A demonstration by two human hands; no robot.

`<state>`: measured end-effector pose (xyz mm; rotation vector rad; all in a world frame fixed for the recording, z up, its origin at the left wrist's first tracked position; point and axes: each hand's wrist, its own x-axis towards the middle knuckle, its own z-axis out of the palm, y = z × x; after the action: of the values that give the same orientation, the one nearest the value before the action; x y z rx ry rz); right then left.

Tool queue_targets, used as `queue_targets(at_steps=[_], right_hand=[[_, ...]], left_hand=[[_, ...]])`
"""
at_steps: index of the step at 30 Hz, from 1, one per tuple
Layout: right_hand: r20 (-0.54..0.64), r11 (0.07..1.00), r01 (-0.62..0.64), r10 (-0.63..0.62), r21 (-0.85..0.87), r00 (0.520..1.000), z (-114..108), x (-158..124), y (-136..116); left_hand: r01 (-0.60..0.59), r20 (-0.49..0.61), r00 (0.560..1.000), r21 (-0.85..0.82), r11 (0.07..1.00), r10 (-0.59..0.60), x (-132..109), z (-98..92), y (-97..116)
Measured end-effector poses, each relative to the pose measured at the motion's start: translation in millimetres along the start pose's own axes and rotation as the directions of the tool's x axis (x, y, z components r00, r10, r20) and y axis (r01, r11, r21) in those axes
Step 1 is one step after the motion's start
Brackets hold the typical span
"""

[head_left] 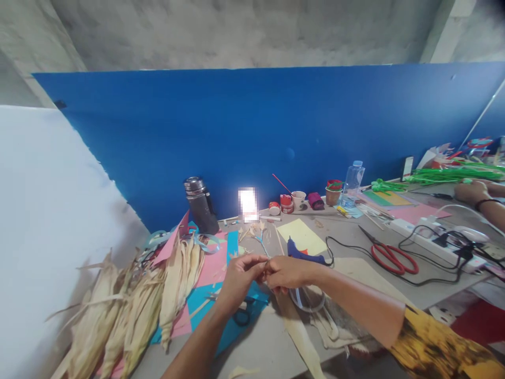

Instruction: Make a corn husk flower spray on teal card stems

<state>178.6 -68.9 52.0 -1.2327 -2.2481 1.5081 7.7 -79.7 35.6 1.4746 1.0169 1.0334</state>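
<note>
My left hand point(245, 271) and my right hand point(291, 270) meet over the table, fingertips pinched together. A long pale corn husk strip point(296, 327) runs from beneath my fingers to the table's front edge; its upper end is hidden between them. Small dark-handled scissors point(241, 315) lie on blue paper point(224, 337) under my left wrist. Just beyond my right hand is a blue glue gun point(303, 252). A clear ring point(307, 308), perhaps a tape roll, sits below my right forearm. Husk scraps point(252, 230) lie ahead of my hands.
Dried corn husks point(138, 310) heap at the left, near a dark thermos point(201, 205). Red-handled scissors point(392, 258), a power strip point(430, 245) and black cables occupy the right. A plastic bottle point(352, 184) and paper cup point(299, 200) line the blue partition point(256, 131). Another person's hand point(471, 188) rests far right.
</note>
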Motion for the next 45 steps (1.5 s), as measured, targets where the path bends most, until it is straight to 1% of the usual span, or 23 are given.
queue_targets(at_steps=[2,5,8,12,15,18,22,25,32,37,41,43,45], right_hand=[[0.014,1.0,-0.001,0.001,-0.012,1.0,-0.7,0.4,-2.0],[0.042,0.996,0.004,0.0,-0.091,0.999,-1.7,0.7,-6.2],[0.093,0.987,-0.002,0.017,-0.162,0.996,-2.8,0.4,-10.5],[0.146,0.978,-0.011,0.042,-0.209,0.988,-4.5,0.1,-12.5],[0.176,0.972,0.003,0.039,-0.233,0.984,-4.9,-0.5,-11.0],[0.206,0.976,-0.01,0.056,-0.218,0.977,-4.3,-1.7,-8.4],[0.228,0.975,-0.019,0.07,-0.22,0.971,-3.5,-3.0,-3.3],[0.239,0.968,-0.017,0.078,-0.25,0.968,-3.5,-3.4,0.6],[0.214,0.962,-0.011,0.072,-0.272,0.974,-2.4,-7.7,-0.2],[0.214,0.962,-0.018,0.079,-0.274,0.974,-0.6,-6.2,1.1],[0.205,0.971,-0.024,0.075,-0.239,0.976,0.0,-4.5,2.3],[0.2,0.978,-0.011,0.054,-0.207,0.978,0.4,-5.3,2.5],[0.153,0.988,0.009,0.015,-0.155,0.988,1.7,-7.0,3.6]], left_hand=[[-0.001,-0.006,1.0,-0.006,1.0,0.001,-0.1,-0.3,-1.4],[0.005,-0.012,1.0,-0.032,0.999,-0.006,-0.3,-0.3,-3.3],[0.011,-0.005,1.0,-0.048,0.999,-0.011,-1.2,0.1,-3.1],[0.018,0.006,1.0,-0.07,0.997,-0.018,-1.7,0.3,-2.4],[0.046,0.04,0.998,-0.102,0.994,-0.042,-1.2,0.0,-3.9],[0.082,0.088,0.994,-0.13,0.988,-0.071,-1.0,0.2,-4.9],[0.102,0.157,0.984,-0.128,0.986,-0.081,-2.5,1.2,-3.5],[0.12,0.18,0.979,-0.13,0.984,-0.095,-3.5,1.5,-4.5],[0.134,0.208,0.973,-0.153,0.979,-0.1,-2.3,1.2,-10.9],[0.156,0.177,0.976,-0.142,0.978,-0.13,-3.5,3.5,-6.3],[0.132,0.176,0.978,-0.115,0.985,-0.111,-5.3,4.0,-0.5],[0.103,0.155,0.984,-0.083,0.991,-0.09,-5.1,3.0,1.4],[0.068,0.096,0.993,-0.052,0.996,-0.062,-4.0,1.3,1.8]])
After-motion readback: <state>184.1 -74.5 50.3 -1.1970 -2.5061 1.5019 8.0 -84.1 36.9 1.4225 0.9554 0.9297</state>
